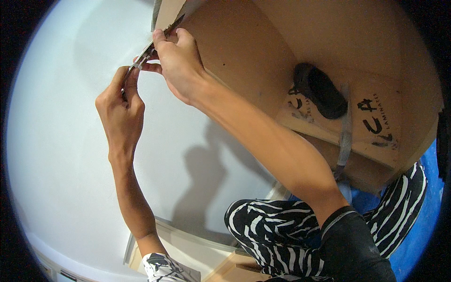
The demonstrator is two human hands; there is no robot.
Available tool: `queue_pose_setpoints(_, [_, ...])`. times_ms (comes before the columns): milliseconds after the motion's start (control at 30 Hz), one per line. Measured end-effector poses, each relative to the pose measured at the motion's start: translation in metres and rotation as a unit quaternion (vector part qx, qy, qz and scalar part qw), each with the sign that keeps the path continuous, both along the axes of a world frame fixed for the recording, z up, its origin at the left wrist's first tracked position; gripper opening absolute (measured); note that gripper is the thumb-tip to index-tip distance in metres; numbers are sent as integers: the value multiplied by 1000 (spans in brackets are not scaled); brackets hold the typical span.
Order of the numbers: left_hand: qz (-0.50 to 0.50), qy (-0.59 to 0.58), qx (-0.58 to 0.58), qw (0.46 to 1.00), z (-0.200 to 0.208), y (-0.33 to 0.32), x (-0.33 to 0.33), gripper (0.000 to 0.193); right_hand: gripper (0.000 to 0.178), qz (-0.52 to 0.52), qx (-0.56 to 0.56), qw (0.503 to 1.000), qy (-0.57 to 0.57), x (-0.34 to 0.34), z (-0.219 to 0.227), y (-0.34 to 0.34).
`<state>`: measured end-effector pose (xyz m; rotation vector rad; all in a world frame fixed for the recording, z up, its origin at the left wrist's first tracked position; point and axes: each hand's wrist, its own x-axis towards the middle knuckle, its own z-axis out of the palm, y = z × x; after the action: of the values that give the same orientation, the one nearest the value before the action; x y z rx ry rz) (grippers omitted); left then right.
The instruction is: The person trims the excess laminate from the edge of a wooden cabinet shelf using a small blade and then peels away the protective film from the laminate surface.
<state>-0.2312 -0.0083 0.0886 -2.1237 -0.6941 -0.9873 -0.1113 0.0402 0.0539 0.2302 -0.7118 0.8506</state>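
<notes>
A long, thin metal strip (149,50) slants between my two hands in front of the white wall. Its dark, pointed upper end sticks out past my right hand. The lower end is pinched between the thumb and fingers of my left hand (121,105). Higher up, my right hand (181,61) closes around the strip with its thumb along it. Small white and metal parts show on the strip between the hands; their exact kind is hard to make out. Just above my right hand is the edge of a pale board (168,15).
Brown boards (230,40) form a box-like space on the right. Inside, a black shoe (324,89) rests on a printed brown board (383,141) beside a strip of clear tape (345,127). My legs in patterned trousers (277,230) are at lower right, over a blue sheet (430,197).
</notes>
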Motion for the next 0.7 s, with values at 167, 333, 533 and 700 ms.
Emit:
queue_pose_setpoints(167, [0,-7,8,1000,2,5,-1,17,35,-11,-15,1000,-4,-2,5,6])
queue_pose_setpoints(333, [3,1,17,1000,4,1,-1,16,34,-24,-10,1000,-7,0,3,-2])
queue_pose_setpoints(533, [16,-8,13,1000,4,-13,6,15,31,-26,-9,1000,9,3,5,-16])
queue_pose_setpoints(700, [-5,2,31,999,2,-17,8,13,30,-50,-5,999,6,6,2,-23])
